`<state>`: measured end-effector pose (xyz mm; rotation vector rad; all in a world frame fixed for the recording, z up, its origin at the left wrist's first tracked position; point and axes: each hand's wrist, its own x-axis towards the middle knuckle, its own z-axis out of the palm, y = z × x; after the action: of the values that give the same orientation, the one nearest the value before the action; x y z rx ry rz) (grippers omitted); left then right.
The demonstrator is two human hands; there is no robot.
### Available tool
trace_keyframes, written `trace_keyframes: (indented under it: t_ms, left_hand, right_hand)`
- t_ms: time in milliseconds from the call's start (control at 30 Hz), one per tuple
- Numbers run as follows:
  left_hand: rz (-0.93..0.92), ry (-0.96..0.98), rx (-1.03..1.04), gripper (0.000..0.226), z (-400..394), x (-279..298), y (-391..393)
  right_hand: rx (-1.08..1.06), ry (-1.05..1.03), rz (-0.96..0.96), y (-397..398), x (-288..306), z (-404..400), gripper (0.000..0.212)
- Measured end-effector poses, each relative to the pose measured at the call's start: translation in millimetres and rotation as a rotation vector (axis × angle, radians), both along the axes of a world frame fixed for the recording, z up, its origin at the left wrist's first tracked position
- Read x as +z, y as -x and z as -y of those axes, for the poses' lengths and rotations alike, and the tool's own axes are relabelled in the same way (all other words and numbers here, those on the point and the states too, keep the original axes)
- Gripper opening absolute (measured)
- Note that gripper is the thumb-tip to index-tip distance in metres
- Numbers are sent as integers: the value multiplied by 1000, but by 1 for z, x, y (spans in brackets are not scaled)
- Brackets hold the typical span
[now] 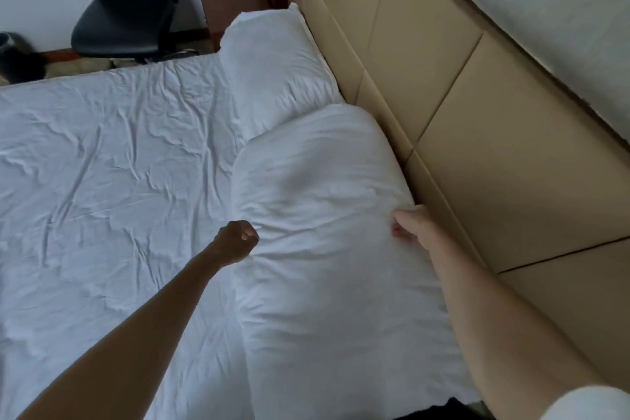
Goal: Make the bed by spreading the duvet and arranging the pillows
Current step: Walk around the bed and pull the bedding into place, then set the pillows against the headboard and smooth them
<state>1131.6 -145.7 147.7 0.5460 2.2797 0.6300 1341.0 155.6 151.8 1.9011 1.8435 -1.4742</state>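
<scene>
White cotton everywhere: the near pillow (324, 201) lies against the padded headboard (443, 106), with the far pillow (272, 78) just beyond it, the two touching end to end. The right hand (410, 223) has its grip clamped on the near pillow's headboard-side edge, fingers curled into the cloth. The left hand (238, 240) sits at the pillow's opposite edge, fingers curled tight; it looks to be pinching a fold of the cover, though the cloth inside the fist is hard to make out. The duvet is not something I can pick out; to the left of the left grip there is only a wrinkled white sheet (102, 164) over the bed.

Risks from here, as I judge them: the right grip is wedged between pillow and headboard, so a pull toward the body could scrape knuckles on the panel or drag the pillow askew. Both grips hold the cover rather than the filling, so a hard tug may bunch the case and leave the stuffing lumpy. Pushing away from the grips would shove the near pillow into the far one and nudge it off the bed's far corner, toward the chair (119, 10).
</scene>
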Motion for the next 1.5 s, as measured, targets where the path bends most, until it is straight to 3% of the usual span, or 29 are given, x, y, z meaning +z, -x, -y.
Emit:
trace_keyframes:
  t_ms: [267, 500, 600, 700, 1033, 1500]
  left_hand:
    - [-105, 28, -74, 17, 4, 47, 9]
    - [-219, 29, -169, 14, -18, 106, 20]
    - [-259, 10, -199, 15, -24, 126, 21]
    - [-277, 10, -236, 16, -24, 139, 20]
    - [-290, -26, -219, 16, -21, 154, 65]
    - [-136, -16, -117, 13, -11, 99, 168]
  right_hand:
    - [403, -166, 28, 31, 46, 10, 24]
    - [710, -240, 108, 33, 116, 25, 22]
    - [754, -300, 130, 31, 134, 27, 30]
    - [766, -358, 97, 33, 146, 33, 19]
    - [758, -409, 85, 61, 159, 36, 19]
    - [907, -428, 149, 212, 136, 50, 18]
